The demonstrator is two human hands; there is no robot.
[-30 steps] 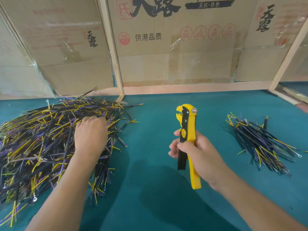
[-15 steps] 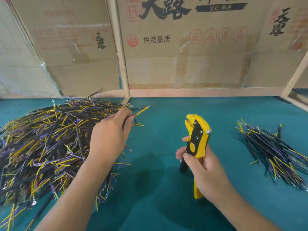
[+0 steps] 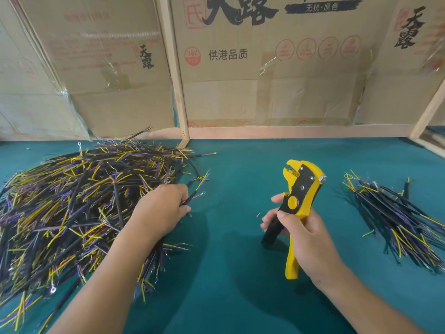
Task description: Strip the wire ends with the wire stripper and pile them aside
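Since the prev. frame the left hand (image 3: 161, 210) had dropped from the far tip of the big heap to its near right edge, and the wire stripper (image 3: 297, 208) had tilted w/ its head leaning further right.

Step in hand: pick-up of the next wire. One dark wire (image 3: 192, 197) was pinched betw. thumb and curled fingers of the left hand, its free end pointing up-right twd. the stripper, its tail apparently still among the unstripped heap (image 3: 72, 208). Whether a 2nd wire was caught in the same pinch could not be told.

Next move (est.): draw the wire clear of the heap, swing its end across the bare green mat (image 3: 228, 273) and seat it in the stripper's open mouth, then squeeze. Needs the wire end aligned w/ the notch, and only one wire lifted.

Hand pose:
- Left: palm down, knuckles up, forearm entering from lower left, resting at the heap's edge.
- Right hand (image 3: 305, 239): fingers wrapped round the yellow handle, thumb by the round knob; black handle sprung out, so no squeeze applied. Tool held upright, head up, well apart from the wire.

Finished pile (image 3: 397, 213) lay far right on the mat. Cardboard wall (image 3: 265, 68) behind.
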